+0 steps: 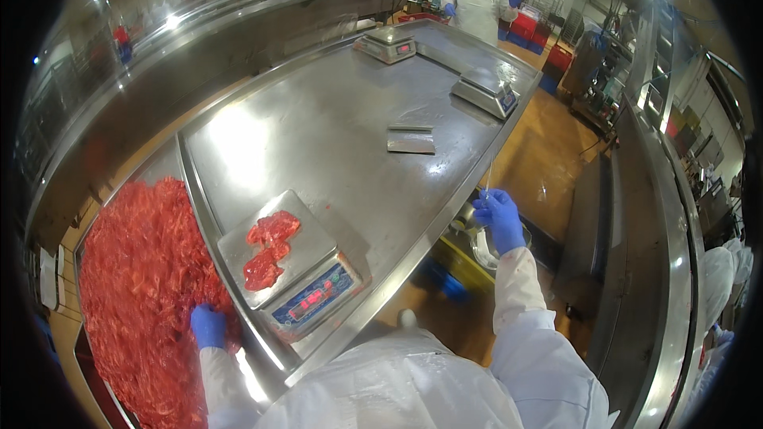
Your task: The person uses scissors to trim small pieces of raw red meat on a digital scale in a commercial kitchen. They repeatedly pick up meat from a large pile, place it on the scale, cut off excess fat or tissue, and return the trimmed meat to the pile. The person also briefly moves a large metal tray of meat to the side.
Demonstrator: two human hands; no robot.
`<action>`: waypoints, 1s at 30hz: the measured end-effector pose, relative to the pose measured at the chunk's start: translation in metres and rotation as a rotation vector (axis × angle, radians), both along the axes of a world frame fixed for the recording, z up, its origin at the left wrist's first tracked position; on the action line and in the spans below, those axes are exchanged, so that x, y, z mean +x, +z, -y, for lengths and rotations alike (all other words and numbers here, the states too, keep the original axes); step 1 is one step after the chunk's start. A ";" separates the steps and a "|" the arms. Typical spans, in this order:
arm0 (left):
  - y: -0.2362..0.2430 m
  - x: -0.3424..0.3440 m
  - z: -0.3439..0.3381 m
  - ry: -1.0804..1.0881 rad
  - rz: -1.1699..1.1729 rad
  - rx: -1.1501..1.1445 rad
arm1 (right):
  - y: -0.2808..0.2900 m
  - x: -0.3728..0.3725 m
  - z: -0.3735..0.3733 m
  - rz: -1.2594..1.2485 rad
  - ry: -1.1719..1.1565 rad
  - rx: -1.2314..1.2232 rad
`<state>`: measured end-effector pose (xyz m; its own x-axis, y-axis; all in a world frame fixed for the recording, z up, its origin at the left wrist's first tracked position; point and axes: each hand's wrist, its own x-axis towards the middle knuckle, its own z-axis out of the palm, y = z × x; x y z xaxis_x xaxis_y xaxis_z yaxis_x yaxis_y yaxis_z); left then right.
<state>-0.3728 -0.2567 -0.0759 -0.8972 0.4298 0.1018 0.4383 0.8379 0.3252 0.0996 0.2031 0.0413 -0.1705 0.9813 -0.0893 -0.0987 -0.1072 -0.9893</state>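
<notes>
My left hand [208,326], in a blue glove, is at the inner edge of a large heap of red meat pieces [135,286], its fingertips hidden in the meat. My gloved right hand [499,218] is closed beside the table's right edge, pinching a thin pale item [488,179] that I cannot make out clearly. Between the hands, a steel scale [314,298] with a lit red display holds several raw meat pieces [269,258] on its plate.
The steel table [310,135] carries two more scales [384,46] [483,97] and a small metal piece [410,140]. A co-worker [473,4] stands beyond the far end. A yellow bin [445,258] sits below the right edge; steel machinery [652,286] lines the right side.
</notes>
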 end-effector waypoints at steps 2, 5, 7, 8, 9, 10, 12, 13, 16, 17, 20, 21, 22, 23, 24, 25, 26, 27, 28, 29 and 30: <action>-0.004 0.001 0.008 0.030 -0.004 0.005 | -0.012 0.000 -0.027 0.042 0.017 -0.016; -0.004 0.010 0.006 0.107 0.044 0.030 | -0.027 0.010 -0.086 0.157 0.040 0.039; -0.017 0.011 0.024 0.154 0.023 -0.011 | -0.036 0.005 -0.128 0.145 0.098 0.007; -0.021 0.013 0.027 0.204 0.055 -0.027 | -0.043 0.006 -0.154 0.128 0.142 -0.012; -0.025 0.014 0.030 0.255 0.084 -0.040 | -0.052 0.006 -0.184 0.108 0.187 -0.028; -0.030 0.009 0.046 0.295 0.070 -0.057 | -0.066 0.006 -0.218 0.213 0.220 -0.034; -0.030 0.026 0.050 0.418 0.085 0.176 | -0.070 0.003 -0.264 0.607 0.252 0.202; -0.025 0.030 0.039 0.416 0.201 0.322 | -0.070 0.002 -0.286 0.806 0.261 0.327; 0.007 0.064 0.011 0.505 0.110 0.404 | -0.056 -0.010 -0.332 0.918 0.319 0.418; 0.025 0.070 0.024 0.500 -0.053 0.243 | -0.060 -0.019 -0.345 0.928 0.361 0.450; 0.048 0.091 0.016 0.554 -0.123 0.140 | -0.074 -0.032 -0.392 1.016 0.297 0.497; 0.061 0.100 0.006 0.594 -0.091 0.169 | -0.078 -0.038 -0.404 1.052 0.265 0.523; 0.063 0.108 0.009 0.596 -0.126 0.164 | -0.081 -0.042 -0.413 1.110 0.279 0.560; 0.073 0.120 0.007 0.615 -0.121 0.194 | -0.087 -0.047 -0.422 1.157 0.261 0.571; 0.077 0.128 -0.006 0.618 -0.108 0.234 | -0.093 -0.047 -0.436 1.213 0.225 0.581; 0.082 0.133 -0.014 0.621 -0.095 0.272 | -0.099 -0.045 -0.448 1.268 0.187 0.590; 0.092 0.144 -0.011 0.631 -0.103 0.308 | -0.105 -0.050 -0.455 1.259 0.161 0.542; 0.095 0.147 -0.012 0.626 -0.103 0.350 | -0.107 -0.047 -0.466 1.279 0.141 0.546; 0.099 0.147 -0.012 0.618 -0.103 0.392 | -0.108 -0.043 -0.475 1.299 0.119 0.549; 0.101 0.148 -0.010 0.619 -0.123 0.354 | -0.108 -0.043 -0.477 1.326 0.103 0.550; 0.104 0.147 -0.007 0.618 -0.144 0.315 | -0.106 -0.042 -0.479 1.304 0.093 0.487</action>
